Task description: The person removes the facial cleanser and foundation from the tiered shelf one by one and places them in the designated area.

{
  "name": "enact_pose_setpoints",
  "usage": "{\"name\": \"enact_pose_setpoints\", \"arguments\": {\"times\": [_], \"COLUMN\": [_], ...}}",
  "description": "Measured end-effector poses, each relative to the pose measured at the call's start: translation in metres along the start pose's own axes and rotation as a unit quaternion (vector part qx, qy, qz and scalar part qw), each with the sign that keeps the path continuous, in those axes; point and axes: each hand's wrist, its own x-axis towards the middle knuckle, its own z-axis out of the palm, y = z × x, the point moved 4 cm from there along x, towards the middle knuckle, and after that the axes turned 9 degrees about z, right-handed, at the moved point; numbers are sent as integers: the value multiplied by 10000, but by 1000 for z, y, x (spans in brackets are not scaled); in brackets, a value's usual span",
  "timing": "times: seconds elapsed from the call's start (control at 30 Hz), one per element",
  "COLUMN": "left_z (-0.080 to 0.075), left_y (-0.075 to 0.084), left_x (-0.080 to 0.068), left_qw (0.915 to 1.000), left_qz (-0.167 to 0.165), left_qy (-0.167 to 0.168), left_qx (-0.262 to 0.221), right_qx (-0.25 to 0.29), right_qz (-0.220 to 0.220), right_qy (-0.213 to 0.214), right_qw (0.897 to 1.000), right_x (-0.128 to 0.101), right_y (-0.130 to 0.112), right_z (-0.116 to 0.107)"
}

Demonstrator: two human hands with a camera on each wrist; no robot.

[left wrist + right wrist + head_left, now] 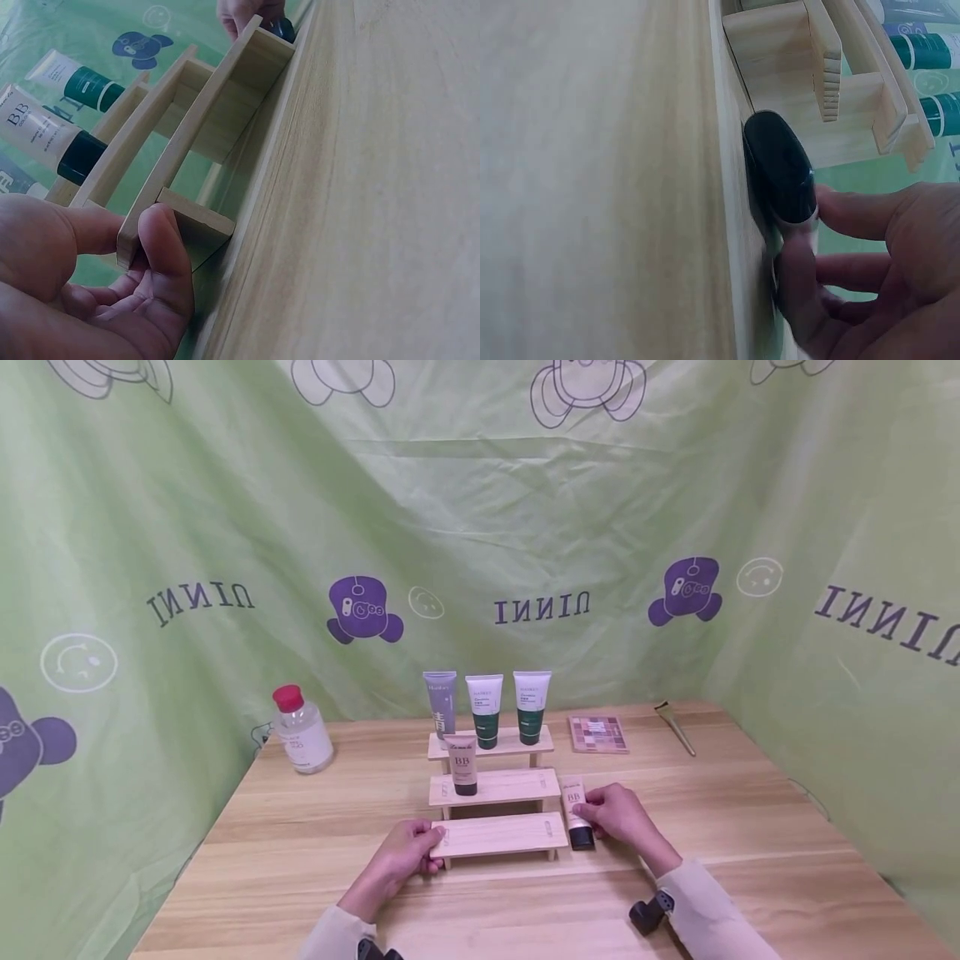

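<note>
A three-step wooden stand (498, 833) sits mid-table. My left hand (429, 841) pinches the left end of its lowest step (196, 139), thumb on top and fingers underneath. My right hand (594, 815) holds a beige BB tube (575, 802) that stands on its black cap (780, 174) on the table, just right of the stand; the fingers (799, 281) curl round the tube above the cap. A second BB tube (462, 764) stands on the middle step. On the top step stand a grey tube (440, 702) and two white-and-green tubes (484, 710).
A clear bottle with a red cap (302, 731) stands at the back left. An eyeshadow palette (597, 733) and a brush (675, 727) lie at the back right. Green cloth walls close in the wooden table (750, 827) on three sides.
</note>
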Motion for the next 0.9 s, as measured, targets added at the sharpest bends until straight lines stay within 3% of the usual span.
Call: {"name": "enact_pose_setpoints", "arguments": {"times": [0.23, 0.37, 0.5, 0.6, 0.67, 0.77, 0.83, 0.9], "left_z": [-1, 0, 0, -1, -1, 0, 0, 0], "left_y": [0, -1, -1, -1, -2, -2, -2, -2], "left_x": [0, 0, 0, -1, -2, -2, -2, -2], "left_qw": [10000, 10000, 10000, 10000, 10000, 10000, 9999, 9999], "left_qz": [34, 32, 30, 6, -1, 24, 46, 80], "left_qy": [16, -9, 0, 45, 62, 81, 83, 89], "left_qx": [-33, -79, -91, -63, -34, 26, 41, 58], "right_qx": [-532, -834, -502, 74, 438, 811, 955, 940], "right_qz": [-300, -727, -1391, -2221, -2855, -3515, -3683, -3634], "right_qy": [110, 683, 1584, 2020, 2007, 1600, 1183, 821], "right_qw": [9981, 9915, 9762, 9538, 9361, 9189, 9172, 9232], "right_x": [-4, -8, -14, -24, -31, -41, -44, -45], "right_y": [-3, -15, -38, -63, -81, -107, -123, -136], "right_z": [-4, -15, -28, -30, -26, -12, 1, 16]}}
